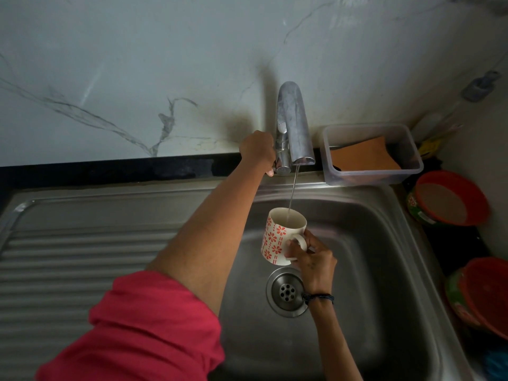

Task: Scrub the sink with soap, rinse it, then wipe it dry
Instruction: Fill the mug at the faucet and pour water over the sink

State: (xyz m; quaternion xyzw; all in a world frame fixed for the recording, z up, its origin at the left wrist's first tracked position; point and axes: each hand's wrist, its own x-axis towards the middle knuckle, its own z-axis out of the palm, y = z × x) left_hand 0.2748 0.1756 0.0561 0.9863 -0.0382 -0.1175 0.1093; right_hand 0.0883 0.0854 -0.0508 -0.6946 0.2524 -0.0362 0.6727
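Now, left hand (pixel 257 149) curled round the tap (pixel 291 127) handle at the steel sink's (pixel 384 243) back rim. Right hand (pixel 310 257) grips a flower-patterned mug (pixel 277 237) by its handle, held over the basin below the spout; thin water stream (pixel 293 188) runs into it. Drain strainer (pixel 286 291) just beneath the right hand.

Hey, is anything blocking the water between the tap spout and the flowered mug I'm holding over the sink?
Nothing visible. A thin stream falls from the chrome tap straight into the white mug with red flowers, held by the right hand above the steel sink. The left hand grips the tap's base, beside the stream.
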